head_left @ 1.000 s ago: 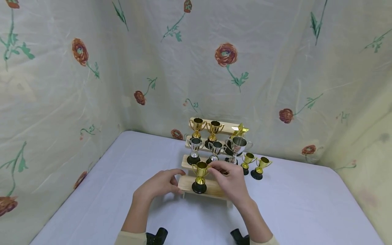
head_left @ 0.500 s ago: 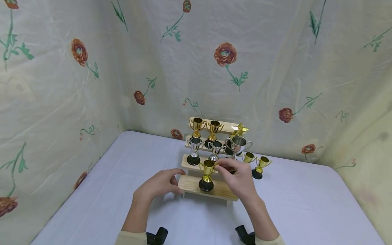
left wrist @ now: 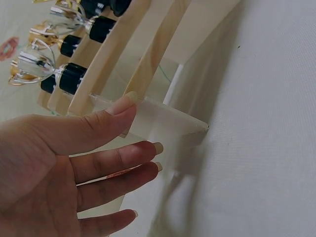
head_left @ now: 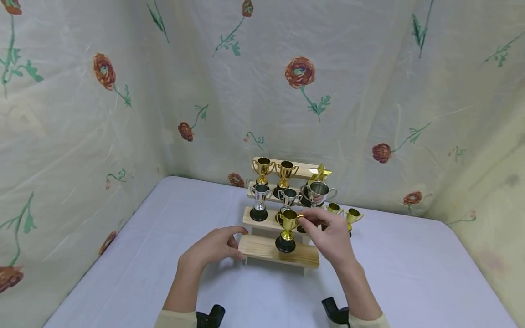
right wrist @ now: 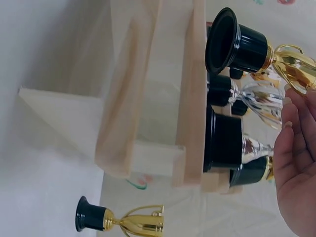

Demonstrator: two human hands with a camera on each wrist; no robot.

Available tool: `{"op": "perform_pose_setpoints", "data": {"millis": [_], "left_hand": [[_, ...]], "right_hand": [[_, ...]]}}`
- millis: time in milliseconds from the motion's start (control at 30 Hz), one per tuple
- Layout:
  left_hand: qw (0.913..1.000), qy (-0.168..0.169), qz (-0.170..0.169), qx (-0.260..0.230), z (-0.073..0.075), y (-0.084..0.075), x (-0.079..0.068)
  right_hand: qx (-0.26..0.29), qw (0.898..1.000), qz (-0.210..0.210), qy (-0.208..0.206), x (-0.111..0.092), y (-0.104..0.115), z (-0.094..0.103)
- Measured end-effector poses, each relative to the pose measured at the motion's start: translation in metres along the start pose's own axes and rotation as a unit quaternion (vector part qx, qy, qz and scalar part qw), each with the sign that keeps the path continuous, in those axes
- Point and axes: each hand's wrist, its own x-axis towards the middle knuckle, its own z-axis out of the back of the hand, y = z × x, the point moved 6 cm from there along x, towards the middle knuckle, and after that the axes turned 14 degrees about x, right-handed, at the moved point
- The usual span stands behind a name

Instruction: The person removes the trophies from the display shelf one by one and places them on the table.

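My right hand point(head_left: 330, 232) pinches a small gold trophy cup point(head_left: 289, 222) by its right handle. The cup hangs upright over the lowest step of a wooden tiered stand point(head_left: 262, 249); in the right wrist view the hollow underside of its black base point(right wrist: 249, 48) shows, clear of the wood. My left hand point(head_left: 211, 246) is at the left end of that lowest step. In the left wrist view its thumb point(left wrist: 121, 104) touches the step's end, while the other fingers reach out loosely below. Silver trophy cups point(head_left: 261, 195) stand on the step behind.
Higher on the stand are gold cups point(head_left: 264, 167) and a gold star trophy point(head_left: 321, 173). A larger silver cup point(head_left: 319, 193) stands at the right. Two more gold cups point(head_left: 353, 216) are on the white table point(head_left: 389, 273), right of the stand. A flowered curtain point(head_left: 348, 91) hangs behind.
My right hand has carried the gold trophy cup rightward and slightly back over the lowest step. The left hand stays at the stand's left end.
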Motion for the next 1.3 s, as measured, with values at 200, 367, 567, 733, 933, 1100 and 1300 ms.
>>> {"op": "perform_pose_setpoints", "data": {"millis": [200,367,567,733,933,1100,1300], "left_hand": [[1.0000,0.000,0.001,0.000,-0.001,0.000,0.000],[1.0000,0.000,0.004,0.000,-0.001,-0.001,-0.001],[1.0000,0.002,0.008,-0.005,0.000,-0.003,-0.003],[0.9998,0.005,0.015,-0.008,0.000,-0.002,-0.004],[0.9998,0.005,0.015,-0.010,-0.001,-0.001,-0.004],[0.9999,0.004,0.013,-0.008,-0.001,0.000,-0.003],[0.9999,0.006,0.013,-0.007,-0.001,0.002,-0.002]], "right_hand": [[-0.004,1.000,0.003,-0.013,0.001,0.001,0.010],[-0.015,1.000,0.001,-0.024,0.001,0.001,0.019],[-0.026,0.999,0.008,-0.034,0.003,0.001,0.030],[-0.031,0.998,-0.004,-0.048,0.003,0.002,0.039],[-0.027,0.998,-0.017,-0.062,0.003,0.003,0.050],[-0.031,0.996,-0.010,-0.078,0.003,0.006,0.061],[-0.044,0.994,-0.018,-0.099,0.001,0.005,0.076]]}}
